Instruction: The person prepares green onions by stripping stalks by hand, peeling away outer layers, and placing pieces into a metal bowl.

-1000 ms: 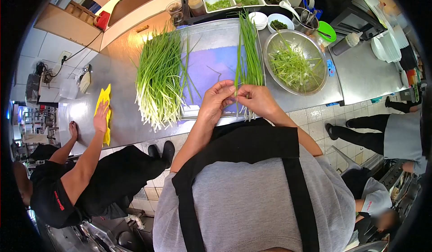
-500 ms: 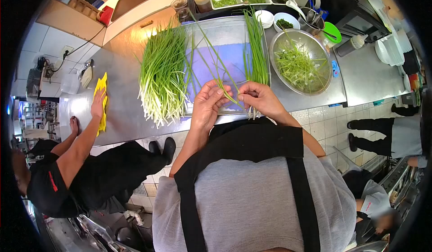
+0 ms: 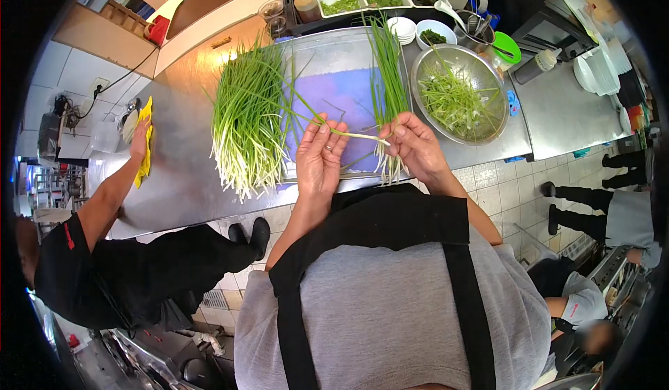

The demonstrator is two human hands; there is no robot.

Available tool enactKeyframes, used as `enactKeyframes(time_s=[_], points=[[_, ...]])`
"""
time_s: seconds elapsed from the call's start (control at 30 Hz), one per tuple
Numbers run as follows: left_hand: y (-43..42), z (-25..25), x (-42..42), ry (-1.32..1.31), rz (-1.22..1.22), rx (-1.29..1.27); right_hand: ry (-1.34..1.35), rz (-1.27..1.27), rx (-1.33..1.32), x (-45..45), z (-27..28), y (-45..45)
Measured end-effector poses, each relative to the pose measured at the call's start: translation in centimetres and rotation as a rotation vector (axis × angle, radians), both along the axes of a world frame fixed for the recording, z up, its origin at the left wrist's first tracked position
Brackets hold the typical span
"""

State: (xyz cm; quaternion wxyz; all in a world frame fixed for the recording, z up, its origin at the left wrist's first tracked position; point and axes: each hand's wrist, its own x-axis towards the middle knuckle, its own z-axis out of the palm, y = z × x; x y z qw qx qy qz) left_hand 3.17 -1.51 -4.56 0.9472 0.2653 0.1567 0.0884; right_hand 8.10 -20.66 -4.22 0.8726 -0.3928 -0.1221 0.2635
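Held over the near part of a shallow steel tray (image 3: 331,45): one thin scallion (image 3: 359,136), stretched nearly level. Clamped partway along between thumb and forefinger of the left hand (image 3: 320,167), palm upturned, probably to steady the stalk while leaving its pale end free. Bent in toward that end, the right hand (image 3: 425,157), fingertips very close; too small to tell whether pinched on the stalk or just beside it.

Slender and fairly straight, clean white at the root end, turning yellowish and then fresh green past the left hand, with leaves trailing off toward the tray's left side.

Left of the tray, a thick heap of scallions (image 3: 247,111), green tips pointing away from the body, white ends toward it; perhaps all turned one way for easy picking up. Laid along the tray's right side in the same direction, a slimmer bundle (image 3: 390,76), seemingly kept apart from the heap, with a bluish-purple sheet (image 3: 341,87) between. Just right of the tray, a steel bowl (image 3: 484,73) of pale green and white shreds, likely set there within the right hand's reach. Beyond the tray, white containers (image 3: 343,12) of chopped greens. Well left of the tray, a co-worker's hand (image 3: 140,139) on a yellow cloth (image 3: 144,169).
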Motion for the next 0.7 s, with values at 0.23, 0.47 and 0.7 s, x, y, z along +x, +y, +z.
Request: enactKeyframes(time_s=[0.23,0.47,0.7], points=[[1.2,0.2,1.0,-0.022,0.089,0.034,0.068,-0.127,-0.028,0.3,0.0,-3.6],[-2.7,-1.4,1.7,0.200,-0.370,0.061,-0.072,0.162,-0.360,0.0,0.3,-3.6],[-4.5,-0.2,3.1,0.120,-0.401,0.026,-0.053,0.223,-0.521,-0.7,-0.3,-3.8]])
